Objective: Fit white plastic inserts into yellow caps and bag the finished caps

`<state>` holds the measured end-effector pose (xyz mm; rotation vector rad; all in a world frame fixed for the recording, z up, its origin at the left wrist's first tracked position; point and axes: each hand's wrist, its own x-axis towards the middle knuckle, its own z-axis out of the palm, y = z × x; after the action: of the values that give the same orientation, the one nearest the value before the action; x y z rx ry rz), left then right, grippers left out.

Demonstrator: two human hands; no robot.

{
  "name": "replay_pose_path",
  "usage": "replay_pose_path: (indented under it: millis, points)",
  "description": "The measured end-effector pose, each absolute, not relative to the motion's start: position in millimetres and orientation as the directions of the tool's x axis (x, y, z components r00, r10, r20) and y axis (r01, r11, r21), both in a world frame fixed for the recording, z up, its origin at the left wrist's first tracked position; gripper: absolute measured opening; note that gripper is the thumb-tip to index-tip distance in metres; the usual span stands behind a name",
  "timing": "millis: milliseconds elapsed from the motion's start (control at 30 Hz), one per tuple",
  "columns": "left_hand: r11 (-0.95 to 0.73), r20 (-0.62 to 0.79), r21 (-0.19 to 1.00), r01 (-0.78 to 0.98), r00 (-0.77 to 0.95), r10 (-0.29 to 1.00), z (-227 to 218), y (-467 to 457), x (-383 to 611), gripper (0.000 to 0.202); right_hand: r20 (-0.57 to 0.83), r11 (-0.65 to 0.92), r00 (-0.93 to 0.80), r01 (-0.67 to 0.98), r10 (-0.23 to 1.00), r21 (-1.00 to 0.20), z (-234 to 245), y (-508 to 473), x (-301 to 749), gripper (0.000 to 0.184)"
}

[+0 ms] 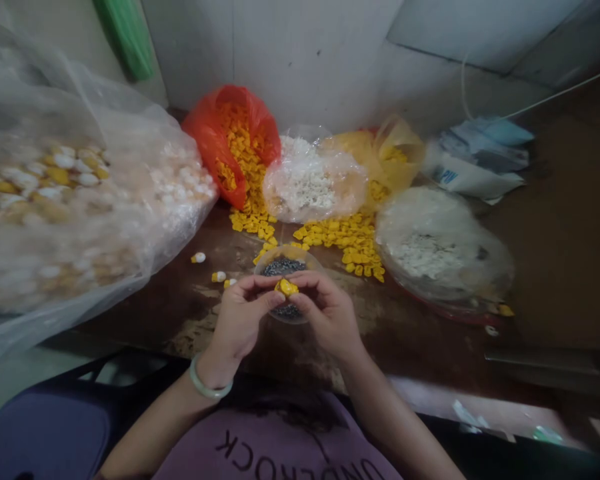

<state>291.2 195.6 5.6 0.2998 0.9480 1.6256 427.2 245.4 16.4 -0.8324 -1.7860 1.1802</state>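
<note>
Both hands meet over a round clear bowl [260, 261] of small dark metallic pieces [283, 267]. Between the fingertips of my left hand [243, 313] and my right hand [330, 313] is a small yellow plastic piece [287, 287]. Each thumb and forefinger pinches it from its own side, and its far side is hidden. A pale bangle circles my left wrist. Just beyond the bowl, loose yellow plastic pieces [335, 237] lie spread on the dark wooden table [290, 360]. Left of the bowl are a few small white-and-yellow pieces [219, 277].
A big clear bag [145, 233] of white-and-yellow pieces fills the left. Toward the wall stand a red bag [195, 127] spilling yellow pieces, a clear bag [310, 187] of white pieces and a yellowish bag [400, 143]. Another clear bag [440, 260] sits right; a purple chair [55, 427] is lower left.
</note>
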Motion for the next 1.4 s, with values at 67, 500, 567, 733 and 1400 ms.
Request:
replay_pose_path:
  millis: [67, 500, 567, 733, 1400]
  points:
    - [-0.005, -0.282, 0.715, -0.699, -0.295, 0.913, 5, 196, 292, 0.024, 0.254, 0.319, -0.441, 0.078, 0.861, -0.945, 15, 245, 427, 0.007]
    - [0.015, -0.315, 0.739, -0.673, -0.327, 0.891, 5, 195, 291, 0.028, 0.379, 0.576, -0.508, 0.313, 0.774, -0.755, 27, 246, 427, 0.01]
    - [0.009, -0.318, 0.754, -0.657, -0.352, 0.88, 4, 195, 291, 0.029, 0.39, 0.592, -0.519, 0.306, 0.76, -0.746, 26, 246, 426, 0.01]
    - [-0.049, -0.28, 0.773, -0.633, -0.41, 0.868, 1, 196, 294, 0.029, 0.263, 0.353, -0.496, 0.096, 0.828, -0.931, 14, 246, 420, 0.02]
    - [-0.127, -0.101, 0.91, -0.396, -0.508, 0.855, -16, 199, 298, 0.017, 0.202, 0.263, -0.496, 0.056, 0.844, -0.963, -11, 263, 432, 0.027]
